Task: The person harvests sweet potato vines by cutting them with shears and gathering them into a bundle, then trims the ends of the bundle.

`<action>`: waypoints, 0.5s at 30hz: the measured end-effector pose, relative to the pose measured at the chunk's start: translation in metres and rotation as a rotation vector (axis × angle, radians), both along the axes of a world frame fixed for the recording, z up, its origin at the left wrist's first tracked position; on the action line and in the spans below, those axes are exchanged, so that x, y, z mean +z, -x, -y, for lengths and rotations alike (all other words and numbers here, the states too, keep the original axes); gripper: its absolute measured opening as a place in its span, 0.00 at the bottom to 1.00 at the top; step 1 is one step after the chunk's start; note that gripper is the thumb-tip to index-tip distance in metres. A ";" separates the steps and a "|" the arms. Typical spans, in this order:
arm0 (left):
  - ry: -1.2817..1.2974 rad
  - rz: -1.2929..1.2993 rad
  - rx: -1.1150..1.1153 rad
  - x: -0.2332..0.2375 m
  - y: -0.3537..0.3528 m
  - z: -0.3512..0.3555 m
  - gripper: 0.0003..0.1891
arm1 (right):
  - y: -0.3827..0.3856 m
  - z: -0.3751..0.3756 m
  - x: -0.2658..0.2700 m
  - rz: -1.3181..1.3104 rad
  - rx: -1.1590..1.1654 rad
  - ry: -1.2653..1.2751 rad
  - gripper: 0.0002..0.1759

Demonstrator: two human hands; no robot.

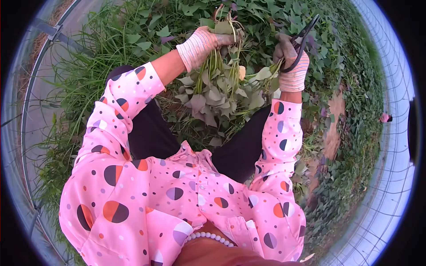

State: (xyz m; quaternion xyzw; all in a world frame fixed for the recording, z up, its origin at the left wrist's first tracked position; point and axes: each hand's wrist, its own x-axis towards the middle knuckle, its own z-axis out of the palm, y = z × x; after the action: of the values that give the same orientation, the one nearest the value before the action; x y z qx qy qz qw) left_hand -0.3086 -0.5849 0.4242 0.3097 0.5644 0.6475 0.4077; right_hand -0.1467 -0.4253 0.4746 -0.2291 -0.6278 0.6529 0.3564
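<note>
**Item 1. Left hand** (205,42): in a striped glove. The fingers are closed tight round the upper stems of the bunch, and the wrist comes in from the bunch's left.

**Item 2. Bunch** (219,91): leafy green vine cuttings. The stems are gathered in the left hand's fist and the leaves hang down, grey-green undersides showing. It is held in the air above the person's knees, clear of the ground.

**Item 3. Right hand** (290,57): in a striped glove, just right of the bunch. It is curled shut round the looped handles of the shears. A few stems from the bunch reach across to it, but whether the fingers also grip them cannot be told.

**Item 4. Shears** (307,34): dark metal, above and to the right of the bunch. The blades point up and away from the person. How far the blades are parted cannot be told.

**Item 5. Surroundings**
- Vines (284,13): a dense bed of them behind and to the right of the bunch.
- Grass (88,66): long blades, left of the bunch.
- Soil (333,128): a bare patch, lower right of the bunch.
- Trousers (151,133): dark, directly below the bunch.
- Shirt (146,199): pink and spotted, nearer the camera than the trousers.
- Beads (208,236): a white string, nearer still.
- Mesh (390,177): pale wall, far right of the bunch.
- Pipe (49,30): grey, far left of the bunch.
</note>
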 end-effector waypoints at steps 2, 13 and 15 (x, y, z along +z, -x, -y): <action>-0.014 0.090 0.089 -0.001 -0.005 -0.004 0.14 | 0.006 0.009 -0.002 0.053 0.050 0.089 0.11; -0.073 0.102 -0.022 0.001 -0.003 -0.001 0.19 | 0.013 0.009 -0.020 0.134 0.139 -0.045 0.13; -0.104 0.156 -0.077 -0.001 0.001 0.000 0.20 | 0.015 0.007 -0.024 0.139 0.134 -0.048 0.13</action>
State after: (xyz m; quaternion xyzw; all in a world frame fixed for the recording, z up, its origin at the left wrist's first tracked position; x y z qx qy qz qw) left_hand -0.3094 -0.5851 0.4230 0.3002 0.4844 0.6820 0.4584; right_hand -0.1615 -0.4319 0.4506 -0.2231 -0.6803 0.6426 0.2729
